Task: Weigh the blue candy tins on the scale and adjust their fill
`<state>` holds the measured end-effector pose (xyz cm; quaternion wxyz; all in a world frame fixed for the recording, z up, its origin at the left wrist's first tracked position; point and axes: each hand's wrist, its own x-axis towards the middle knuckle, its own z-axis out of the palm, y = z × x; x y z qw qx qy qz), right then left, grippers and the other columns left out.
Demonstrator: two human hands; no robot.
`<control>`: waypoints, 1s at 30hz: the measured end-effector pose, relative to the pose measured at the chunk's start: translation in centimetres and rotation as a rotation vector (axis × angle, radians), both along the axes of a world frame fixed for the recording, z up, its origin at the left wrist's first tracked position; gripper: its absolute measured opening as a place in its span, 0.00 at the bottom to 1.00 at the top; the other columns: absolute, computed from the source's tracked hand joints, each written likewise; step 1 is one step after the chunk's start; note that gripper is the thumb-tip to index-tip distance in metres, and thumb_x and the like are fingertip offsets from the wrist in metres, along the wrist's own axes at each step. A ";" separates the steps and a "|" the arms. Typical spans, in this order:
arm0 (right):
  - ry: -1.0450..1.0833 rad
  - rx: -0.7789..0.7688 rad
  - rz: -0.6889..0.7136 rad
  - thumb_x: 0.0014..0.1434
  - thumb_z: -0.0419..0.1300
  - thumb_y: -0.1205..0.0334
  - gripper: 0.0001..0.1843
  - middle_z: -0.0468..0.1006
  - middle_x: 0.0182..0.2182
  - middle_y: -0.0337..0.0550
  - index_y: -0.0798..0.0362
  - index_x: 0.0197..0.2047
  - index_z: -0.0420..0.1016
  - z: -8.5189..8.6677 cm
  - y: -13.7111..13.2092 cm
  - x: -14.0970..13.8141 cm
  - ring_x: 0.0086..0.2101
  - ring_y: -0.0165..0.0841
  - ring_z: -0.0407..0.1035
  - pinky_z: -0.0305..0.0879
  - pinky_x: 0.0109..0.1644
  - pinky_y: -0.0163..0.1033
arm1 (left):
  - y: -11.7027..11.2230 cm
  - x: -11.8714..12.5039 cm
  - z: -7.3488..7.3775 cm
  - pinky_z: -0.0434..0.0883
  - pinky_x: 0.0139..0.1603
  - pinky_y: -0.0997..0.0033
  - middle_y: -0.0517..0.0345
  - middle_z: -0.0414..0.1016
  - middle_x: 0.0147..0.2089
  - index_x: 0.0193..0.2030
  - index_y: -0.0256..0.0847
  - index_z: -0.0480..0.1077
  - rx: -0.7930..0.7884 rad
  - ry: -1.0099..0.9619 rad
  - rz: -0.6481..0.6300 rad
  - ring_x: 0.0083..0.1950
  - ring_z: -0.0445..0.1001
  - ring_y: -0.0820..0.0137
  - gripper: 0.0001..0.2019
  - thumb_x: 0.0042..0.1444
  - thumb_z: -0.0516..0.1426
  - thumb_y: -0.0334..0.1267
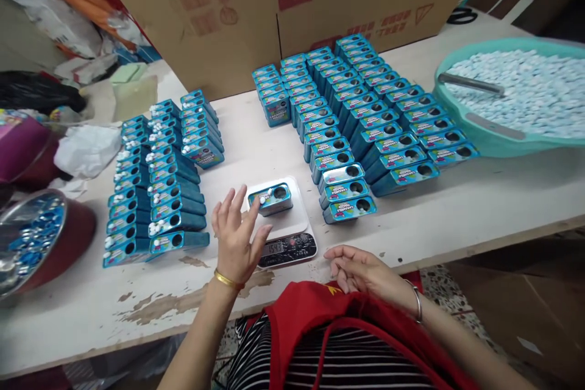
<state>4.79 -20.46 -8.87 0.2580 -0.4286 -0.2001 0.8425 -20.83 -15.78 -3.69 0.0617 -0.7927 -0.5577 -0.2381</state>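
A small teal tin (271,198) with a round hole in its lid sits on a white digital scale (287,233), a white tablet resting on the lid. My left hand (236,236) hovers just left of the scale with fingers spread, holding nothing. My right hand (357,269) rests at the table's front edge, right of the scale, fingers loosely curled, nothing visible in it. Rows of the same teal tins (158,180) lie to the left, several with white tablets on top. A larger block of teal tins (361,119) stands to the right.
A teal basin (491,140) of white tablets with a metal scoop (470,83) is at the far right. A round metal bowl (31,237) of small blue pieces stands at left. A big cardboard box (283,0) lines the back. The white table (479,201) is chipped in front.
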 end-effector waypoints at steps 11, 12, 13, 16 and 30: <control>0.004 -0.031 -0.024 0.47 0.67 0.45 0.28 0.70 0.27 0.36 0.56 0.42 0.66 -1.3 0.3 -0.1 0.21 0.22 0.64 0.54 0.20 0.29 | 2.3 1.7 0.6 0.53 0.65 0.45 0.49 0.62 0.64 0.58 0.46 0.63 0.037 0.002 -0.017 0.68 0.55 0.58 0.18 0.61 0.53 0.41; 0.001 -0.036 -0.018 0.46 0.67 0.45 0.28 0.70 0.27 0.36 0.56 0.42 0.66 -1.4 0.3 -0.1 0.21 0.22 0.64 0.54 0.20 0.29 | 2.4 1.6 0.6 0.52 0.66 0.44 0.49 0.61 0.65 0.58 0.47 0.63 0.023 0.020 -0.034 0.68 0.55 0.58 0.18 0.60 0.53 0.42; -0.003 -0.038 -0.011 0.46 0.67 0.45 0.28 0.71 0.27 0.36 0.56 0.42 0.66 -1.4 0.4 0.0 0.21 0.22 0.64 0.55 0.20 0.28 | 2.4 1.5 0.6 0.51 0.66 0.44 0.50 0.61 0.65 0.58 0.48 0.63 0.012 0.031 -0.056 0.68 0.56 0.57 0.19 0.60 0.54 0.42; -0.028 -0.025 0.008 0.48 0.66 0.44 0.29 0.72 0.27 0.38 0.57 0.43 0.65 -1.3 0.6 0.2 0.20 0.22 0.64 0.53 0.19 0.27 | 2.6 1.0 0.7 0.52 0.66 0.46 0.48 0.62 0.64 0.62 0.46 0.59 -0.017 -0.007 -0.068 0.67 0.58 0.56 0.26 0.57 0.57 0.45; -0.050 0.003 0.037 0.46 0.59 0.31 0.35 0.71 0.19 0.35 0.54 0.40 0.60 -2.7 1.0 -1.5 0.12 0.19 0.56 0.40 0.14 0.25 | 20.8 -0.5 -0.1 0.66 0.46 0.64 0.51 0.71 0.45 0.49 0.41 0.66 -0.231 0.022 -0.019 0.46 0.70 0.63 0.16 0.52 0.57 0.37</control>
